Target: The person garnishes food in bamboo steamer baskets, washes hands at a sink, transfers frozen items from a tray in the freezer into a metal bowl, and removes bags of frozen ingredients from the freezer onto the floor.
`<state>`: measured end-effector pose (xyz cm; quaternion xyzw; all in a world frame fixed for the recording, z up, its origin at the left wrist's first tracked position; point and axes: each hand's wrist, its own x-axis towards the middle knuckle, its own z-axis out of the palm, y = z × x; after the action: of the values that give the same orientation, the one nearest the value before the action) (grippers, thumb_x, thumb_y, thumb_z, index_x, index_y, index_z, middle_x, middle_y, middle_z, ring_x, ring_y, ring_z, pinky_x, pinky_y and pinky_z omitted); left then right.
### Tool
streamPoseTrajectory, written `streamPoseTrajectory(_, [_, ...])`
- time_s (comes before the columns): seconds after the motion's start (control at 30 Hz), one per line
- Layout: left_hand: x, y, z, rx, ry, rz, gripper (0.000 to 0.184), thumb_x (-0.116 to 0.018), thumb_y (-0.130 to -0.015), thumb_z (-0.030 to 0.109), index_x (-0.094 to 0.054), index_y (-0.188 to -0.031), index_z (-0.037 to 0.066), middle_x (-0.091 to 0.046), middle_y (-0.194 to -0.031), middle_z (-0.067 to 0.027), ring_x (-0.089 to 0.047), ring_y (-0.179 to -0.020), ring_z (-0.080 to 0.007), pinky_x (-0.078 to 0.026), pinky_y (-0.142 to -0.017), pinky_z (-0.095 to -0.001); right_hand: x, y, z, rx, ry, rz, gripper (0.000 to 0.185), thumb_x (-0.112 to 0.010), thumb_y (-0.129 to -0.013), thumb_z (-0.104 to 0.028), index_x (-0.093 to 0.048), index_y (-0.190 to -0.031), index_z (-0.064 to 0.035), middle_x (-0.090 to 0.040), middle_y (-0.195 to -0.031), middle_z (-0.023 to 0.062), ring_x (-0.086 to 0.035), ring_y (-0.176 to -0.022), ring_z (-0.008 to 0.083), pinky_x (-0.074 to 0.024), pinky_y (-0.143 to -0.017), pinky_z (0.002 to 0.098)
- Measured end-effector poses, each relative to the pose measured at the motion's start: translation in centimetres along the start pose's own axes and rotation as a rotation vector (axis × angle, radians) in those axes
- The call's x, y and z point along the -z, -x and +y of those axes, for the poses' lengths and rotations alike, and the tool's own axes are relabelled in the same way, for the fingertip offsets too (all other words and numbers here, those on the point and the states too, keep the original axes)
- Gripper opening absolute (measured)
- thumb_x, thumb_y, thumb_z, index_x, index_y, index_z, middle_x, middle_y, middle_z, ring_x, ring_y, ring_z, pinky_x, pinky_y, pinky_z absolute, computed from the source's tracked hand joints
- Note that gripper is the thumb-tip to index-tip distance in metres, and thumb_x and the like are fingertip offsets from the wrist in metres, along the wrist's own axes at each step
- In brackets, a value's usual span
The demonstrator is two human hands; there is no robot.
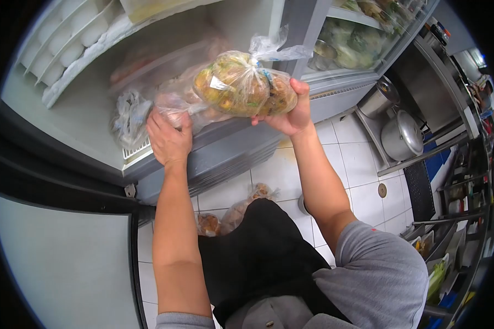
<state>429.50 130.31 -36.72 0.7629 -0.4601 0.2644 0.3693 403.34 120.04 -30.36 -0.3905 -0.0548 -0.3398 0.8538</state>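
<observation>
In my right hand (293,112) is a tied clear plastic bag of yellow-green and brown food (230,82), tilted at the refrigerator's front edge. The fingers go under its right end and the thumb lies along its side. My left hand (170,137) grips the near side of a clear bag with pale pinkish contents (175,98) on the refrigerator's bottom level. Its fingertips are partly hidden by the plastic. Left of that hand sits a crumpled, knotted plastic bag (130,116). The pinkish bag lies partly behind the yellow-green one.
Egg trays (66,46) fill the shelf above. The refrigerator's door (66,257) stands open at left; a glass door (351,41) is at right. Filled bags (233,216) lie on the tiled floor by my apron. A large lidded pot (403,137) sits on a low metal rack.
</observation>
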Motion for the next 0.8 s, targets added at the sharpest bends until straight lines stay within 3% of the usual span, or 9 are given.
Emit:
streamPoseTrajectory(0.07, [0.1, 0.1, 0.3, -0.002, 0.005, 0.0, 0.082, -0.054, -0.087, 0.063, -0.043, -0.133, -0.004, -0.051, -0.123, -0.0239, -0.048, -0.115, -0.0419, -0.041, -0.098, -0.049, -0.6, 0.1, -0.3, 0.001, 0.115, 0.065, 0.071, -0.049, -0.089, -0.058, -0.051, -0.134, -0.0047, -0.059, -0.126, 0.0157, -0.062, -0.104, 0.0343, -0.0563, -0.074, 0.0514])
streamPoseTrajectory(0.2, [0.2, -0.1, 0.1, -0.008, 0.002, 0.016, 0.082, -0.054, -0.087, 0.063, -0.043, -0.132, -0.004, -0.051, -0.122, -0.0239, -0.049, -0.113, -0.0422, -0.041, -0.097, -0.0489, -3.2, -2.7, 0.1, 0.033, 0.252, 0.18, 0.068, -0.049, -0.09, -0.055, -0.05, -0.135, -0.0042, -0.059, -0.127, 0.0135, -0.063, -0.104, 0.0307, -0.0577, -0.078, 0.049])
streamPoseTrajectory(0.33, [0.4, -0.1, 0.2, 0.03, 0.02, -0.033, 0.083, -0.053, -0.087, 0.064, -0.042, -0.133, -0.004, -0.05, -0.123, -0.0242, -0.048, -0.114, -0.0422, -0.041, -0.098, -0.0491, -3.1, -12.5, 0.9, 0.194, 0.749, 0.377, 0.06, -0.057, -0.091, -0.045, -0.052, -0.134, -0.0037, -0.06, -0.125, 0.0123, -0.063, -0.106, 0.0273, -0.0582, -0.08, 0.0444])
streamPoseTrajectory(0.47, [0.6, 0.0, 0.1, 0.03, 0.027, -0.05, 0.085, -0.052, -0.087, 0.065, -0.04, -0.134, -0.004, -0.049, -0.125, -0.0244, -0.047, -0.116, -0.0419, -0.041, -0.098, -0.0491, -2.8, -23.2, 1.4, -0.064, 1.424, 0.575, 0.063, -0.06, -0.092, -0.043, -0.05, -0.139, -0.0024, -0.057, -0.137, 0.0152, -0.062, -0.114, 0.0311, -0.0539, -0.089, 0.0437])
streamPoseTrajectory(0.5, [0.7, 0.0, 0.0, 0.038, 0.031, -0.07, 0.086, -0.052, -0.087, 0.066, -0.04, -0.135, -0.004, -0.048, -0.126, -0.0245, -0.047, -0.116, -0.0419, -0.041, -0.099, -0.0489, -0.5, -25.6, 1.0, -0.068, 1.426, 0.567, 0.063, -0.06, -0.092, -0.043, -0.05, -0.139, -0.0024, -0.057, -0.137, 0.0152, -0.062, -0.114, 0.0311, -0.0539, -0.089, 0.0437])
streamPoseTrajectory(0.57, [0.8, -0.1, 0.1, 0.044, 0.042, -0.065, 0.082, -0.052, -0.088, 0.063, -0.04, -0.134, -0.004, -0.048, -0.127, -0.0249, -0.047, -0.116, -0.0424, -0.041, -0.099, -0.049, 4.6, -29.3, 0.9, -0.107, 1.948, 0.011, 0.071, -0.063, -0.089, -0.047, -0.046, -0.144, -0.0051, -0.054, -0.141, 0.0168, -0.061, -0.115, 0.0325, -0.0494, -0.097, 0.0417])
streamPoseTrajectory(0.63, [0.5, 0.1, -0.1, 0.052, 0.06, -0.064, 0.079, -0.052, -0.089, 0.06, -0.04, -0.134, -0.004, -0.048, -0.127, -0.0253, -0.047, -0.117, -0.0429, -0.041, -0.099, -0.0492, -1.9, -23.2, 0.5, -0.045, 1.721, -0.072, 0.08, -0.07, -0.084, -0.047, -0.042, -0.148, -0.0079, -0.052, -0.143, 0.0174, -0.057, -0.123, 0.0325, -0.0423, -0.106, 0.0392])
streamPoseTrajectory(0.7, [-0.1, 0.3, -0.8, 0.059, 0.152, -0.053, 0.069, -0.049, -0.094, 0.048, -0.039, -0.137, -0.004, -0.047, -0.13, -0.0267, -0.045, -0.12, -0.0446, -0.04, -0.1, -0.0497, -3.0, -16.9, 1.4, -0.097, 1.634, -0.442, 0.088, -0.076, -0.079, -0.043, -0.037, -0.15, -0.0081, -0.054, -0.14, 0.0184, -0.05, -0.131, 0.0341, -0.0394, -0.108, 0.0397])
streamPoseTrajectory(0.8, [0.5, -0.4, -0.7, 0.01, 0.33, 0.032, 0.063, -0.048, -0.095, 0.038, -0.037, -0.141, -0.004, -0.048, -0.132, -0.0276, -0.045, -0.122, -0.0453, -0.04, -0.101, -0.0502, -4.0, -12.4, 5.1, -0.248, 1.869, -0.569, 0.09, -0.079, -0.076, -0.038, -0.037, -0.149, -0.007, -0.056, -0.137, 0.0175, -0.045, -0.134, 0.033, -0.0361, -0.111, 0.0389])
